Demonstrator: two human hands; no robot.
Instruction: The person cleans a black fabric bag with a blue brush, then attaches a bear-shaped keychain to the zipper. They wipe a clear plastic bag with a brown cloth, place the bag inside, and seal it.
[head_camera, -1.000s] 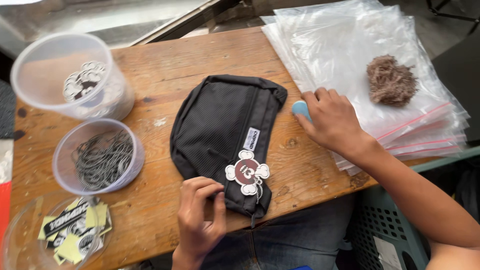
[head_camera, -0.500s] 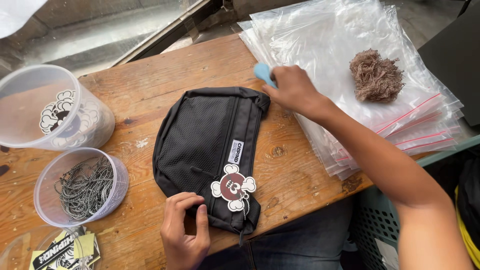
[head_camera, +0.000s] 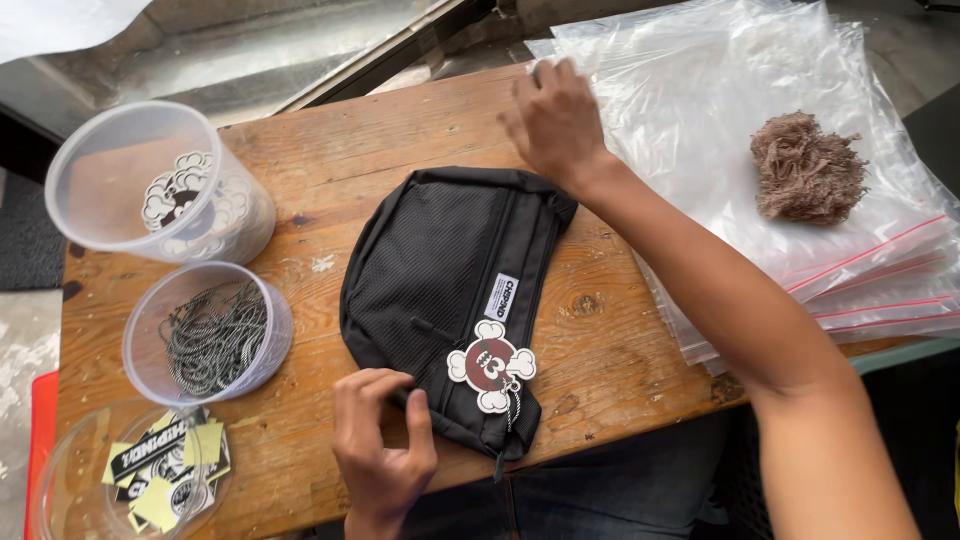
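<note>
We are looking down at a black pouch (head_camera: 440, 290), lying flat near the middle of the wooden table (head_camera: 400, 130), its mesh front facing up and its lower corner reaching the near edge. A red-and-white tag (head_camera: 492, 365) shaped like crossed bones is hanging from the zipper pull and resting on the pouch's lower right part, with a small white label just above it.

Our left hand (head_camera: 380, 440) is sitting at the near edge, fingers curled and pinching the bottom seam of the pouch, thumb lying alongside on the fabric. Our right hand (head_camera: 552, 118) is reaching across beyond the pouch's top right corner, fingers bent down at the edge of the stack of clear zip bags (head_camera: 700, 130); whether it is gripping anything we cannot tell, as the palm is turned away from us.

That stack is filling the right side of the table, red closure strips showing along the near side, and a brown fibrous clump (head_camera: 806, 180) is sitting on top of it, well apart from the hand.

Over on the left, three clear tubs are lining up: the far tub (head_camera: 90, 150) holding more round tags, the middle tub (head_camera: 150, 310) holding dark ball chains, and the near tub (head_camera: 60, 470) holding yellow and black stickers.
</note>
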